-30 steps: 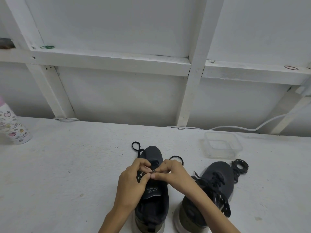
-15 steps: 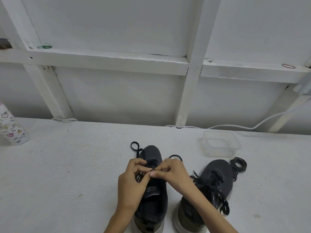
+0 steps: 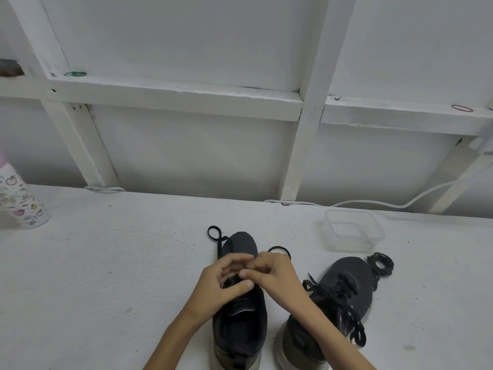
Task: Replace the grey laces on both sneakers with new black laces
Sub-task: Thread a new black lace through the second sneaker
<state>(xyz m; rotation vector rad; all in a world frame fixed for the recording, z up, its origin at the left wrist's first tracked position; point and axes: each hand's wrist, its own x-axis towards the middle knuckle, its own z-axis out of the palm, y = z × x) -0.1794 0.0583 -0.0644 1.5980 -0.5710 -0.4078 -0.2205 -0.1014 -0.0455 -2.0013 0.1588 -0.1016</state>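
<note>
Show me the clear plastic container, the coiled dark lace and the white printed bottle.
clear plastic container (image 3: pixel 350 247): head view, front wall.
coiled dark lace (image 3: pixel 373 264): head view, coil's left strands.
white printed bottle (image 3: pixel 24 206): head view, patterned side.

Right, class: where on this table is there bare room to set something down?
Bare table runs from the patterned bottle to the left sneaker, and behind it toward the clear tub. Crowded: right sneaker, coiled laces and tub cluster; left hand and right hand work the left sneaker's black lace.
</note>
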